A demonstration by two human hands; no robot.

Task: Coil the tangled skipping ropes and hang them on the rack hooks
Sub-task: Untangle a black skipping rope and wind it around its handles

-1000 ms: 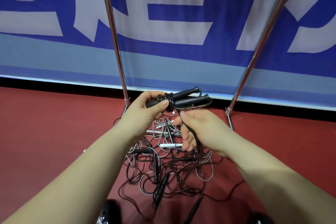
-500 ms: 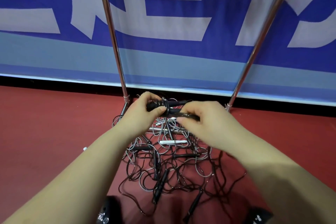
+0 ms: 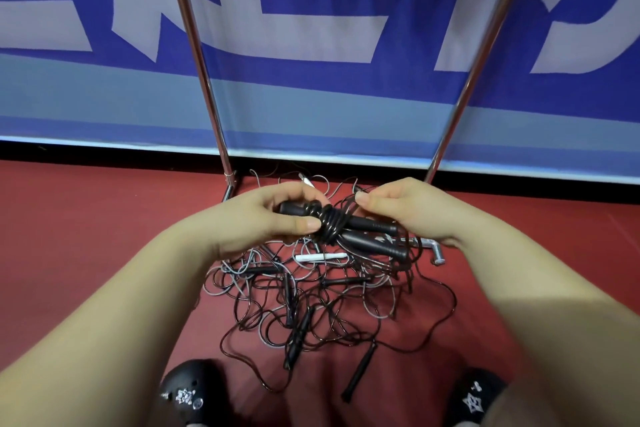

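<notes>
A single head view is given, taken from above and behind the hands (image 3: pixel 346 218), aimed forward and steeply down. The forearms are seen close, entering from both lower corners. The floor (image 3: pixel 86 236) fills the lower half, the banner (image 3: pixel 311 97) the upper half; shoes (image 3: pixel 188 392) are caught at the bottom edge.

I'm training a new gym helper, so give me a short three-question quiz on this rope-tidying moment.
1. True or false: the left hand grips the two black handles bound by wound cord.
2. What does the right hand pinch? A) black cord B) white handle C) rack pole
3. Fill in: the tangled ropes lie on the ___ floor.

Key: 1 true; 2 A; 3 red.
</notes>
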